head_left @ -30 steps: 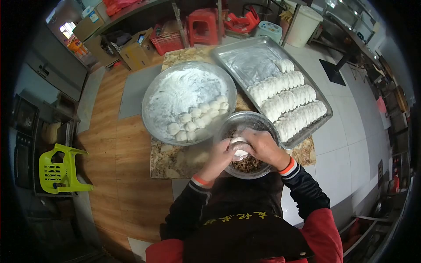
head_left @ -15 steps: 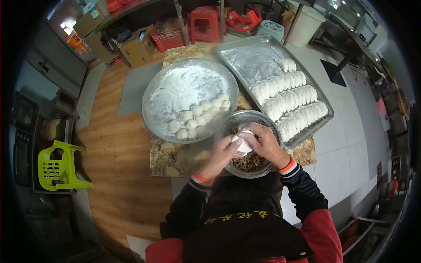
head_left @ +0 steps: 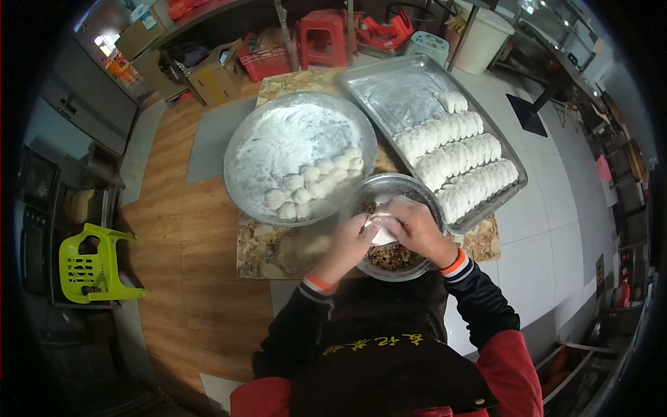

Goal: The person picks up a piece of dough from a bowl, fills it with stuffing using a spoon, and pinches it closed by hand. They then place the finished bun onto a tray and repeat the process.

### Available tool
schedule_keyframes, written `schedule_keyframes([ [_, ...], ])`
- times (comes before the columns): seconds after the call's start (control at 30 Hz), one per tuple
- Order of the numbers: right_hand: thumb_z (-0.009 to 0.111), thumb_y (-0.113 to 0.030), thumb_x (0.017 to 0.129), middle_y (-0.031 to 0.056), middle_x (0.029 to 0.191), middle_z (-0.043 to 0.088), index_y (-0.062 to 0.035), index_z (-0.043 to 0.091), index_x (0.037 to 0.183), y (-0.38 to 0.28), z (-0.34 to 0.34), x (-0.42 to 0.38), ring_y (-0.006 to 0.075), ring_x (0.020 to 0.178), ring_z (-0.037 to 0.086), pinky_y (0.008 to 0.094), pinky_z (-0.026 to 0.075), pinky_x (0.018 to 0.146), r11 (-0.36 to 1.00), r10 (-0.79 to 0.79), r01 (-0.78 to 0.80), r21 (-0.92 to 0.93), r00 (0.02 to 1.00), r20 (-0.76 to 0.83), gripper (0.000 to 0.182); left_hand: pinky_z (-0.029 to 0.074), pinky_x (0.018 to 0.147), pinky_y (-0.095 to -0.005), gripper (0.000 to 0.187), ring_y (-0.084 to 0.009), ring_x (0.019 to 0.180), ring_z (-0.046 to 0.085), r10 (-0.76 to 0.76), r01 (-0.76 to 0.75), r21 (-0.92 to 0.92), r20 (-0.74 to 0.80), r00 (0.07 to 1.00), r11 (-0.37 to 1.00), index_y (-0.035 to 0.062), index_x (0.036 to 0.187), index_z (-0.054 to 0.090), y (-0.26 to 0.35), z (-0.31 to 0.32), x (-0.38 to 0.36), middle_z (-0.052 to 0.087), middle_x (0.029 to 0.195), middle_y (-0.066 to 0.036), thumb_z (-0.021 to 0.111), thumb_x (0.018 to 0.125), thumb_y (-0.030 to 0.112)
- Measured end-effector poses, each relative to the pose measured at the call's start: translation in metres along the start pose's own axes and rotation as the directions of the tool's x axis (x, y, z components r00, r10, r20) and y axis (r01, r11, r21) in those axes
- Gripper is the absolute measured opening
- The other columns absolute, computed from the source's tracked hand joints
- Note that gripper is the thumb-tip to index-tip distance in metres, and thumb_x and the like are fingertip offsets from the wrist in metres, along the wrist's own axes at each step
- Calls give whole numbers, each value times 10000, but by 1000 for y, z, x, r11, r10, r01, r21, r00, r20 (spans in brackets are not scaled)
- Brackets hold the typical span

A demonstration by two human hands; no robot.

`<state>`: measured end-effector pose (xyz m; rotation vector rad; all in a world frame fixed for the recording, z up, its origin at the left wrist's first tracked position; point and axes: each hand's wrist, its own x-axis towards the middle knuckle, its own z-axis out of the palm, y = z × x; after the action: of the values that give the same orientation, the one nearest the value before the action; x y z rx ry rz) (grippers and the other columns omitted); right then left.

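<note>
Between my two hands is a piece of white dough [head_left: 383, 236], held over a metal bowl [head_left: 397, 276] of dark chopped filling [head_left: 391, 258]. My left hand [head_left: 347, 243] grips its left side with thumb and fingers. From the right, my right hand [head_left: 415, 226] pinches the top and side of the dough, its fingers partly hiding it. Left of the bowl, a wide round pan [head_left: 240, 187] dusted with flour holds several round dough balls [head_left: 303, 196]. To the right, rows of white dumplings [head_left: 451, 164] lie on a rectangular metal tray [head_left: 522, 182].
Everything stands on a stone-patterned table [head_left: 260, 254]. A green plastic chair [head_left: 101, 267] is on the wooden floor at left. Behind the table are a red stool [head_left: 322, 38], a red crate [head_left: 267, 59], cardboard boxes [head_left: 217, 78] and a white bucket [head_left: 483, 42].
My right hand's fingers have shifted slightly on the dough, and the hand looks flatter over it. The dough stays above the bowl, in both hands.
</note>
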<state>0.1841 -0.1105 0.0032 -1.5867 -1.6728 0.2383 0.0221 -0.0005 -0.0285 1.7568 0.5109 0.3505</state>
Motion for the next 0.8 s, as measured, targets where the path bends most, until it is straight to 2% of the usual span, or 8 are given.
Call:
schedule_keyframes([
  [0.07,680,-114,875,139,984,661,-37,661,1049,1,0,1,378,906,644,432,523,792,999,5,-4,39,1000,-27,191,524,720,-324,217,-138,813,649,-127,122,-501,24,992,857,-6,1128,645,18,5,-6,691,876,-108,581,978,138],
  [0.17,680,-114,881,141,979,663,-34,671,1034,-4,-2,1,379,909,639,431,521,796,1000,-22,22,-12,999,24,173,513,711,-352,208,-151,827,654,77,-81,70,49,996,994,-4,1111,653,-3,-4,-2,691,853,-130,592,966,132],
  [0.27,685,-127,885,141,980,663,-34,674,1036,-2,-4,-1,375,913,636,426,522,793,1000,6,-7,14,999,37,177,512,711,-347,198,-155,819,652,40,-42,83,20,999,996,-4,1092,662,10,-3,-2,692,862,-135,594,965,132],
  [0.37,687,-126,885,142,982,663,-38,674,1047,-2,-3,1,372,910,636,425,523,783,998,37,-38,56,999,8,186,511,698,-312,210,-135,823,651,-111,128,-582,65,992,803,-19,1088,662,14,3,-7,700,876,-100,588,979,144],
  [0.47,683,-112,884,142,988,664,-38,673,1055,-3,-1,-1,370,900,641,428,524,773,999,-46,48,-26,997,63,187,509,690,-268,235,-106,841,646,141,-150,85,99,985,985,-37,1098,652,-14,-2,0,694,901,-53,575,998,162],
  [0.67,685,-96,871,135,983,669,-39,673,1050,-3,-4,3,366,902,648,426,528,777,997,39,-40,62,999,20,188,521,705,-252,250,-95,857,638,-132,175,-585,116,984,792,-44,1117,644,18,-2,-8,684,942,-37,566,1011,168],
  [0.77,688,-96,865,133,973,671,-37,674,1038,-2,-2,-1,364,890,649,420,528,766,997,-61,63,-33,996,64,184,540,739,-254,266,-103,874,645,-33,26,38,188,982,999,-49,1156,632,1,-9,-1,681,992,-44,552,1018,164],
  [0.8,689,-97,863,133,973,672,-36,673,1037,1,-2,-1,365,883,649,421,528,761,997,-69,70,-24,996,53,185,533,756,-257,280,-103,894,635,-51,69,-103,169,984,992,-45,1178,632,2,-7,-1,673,1021,-35,570,1008,168],
])
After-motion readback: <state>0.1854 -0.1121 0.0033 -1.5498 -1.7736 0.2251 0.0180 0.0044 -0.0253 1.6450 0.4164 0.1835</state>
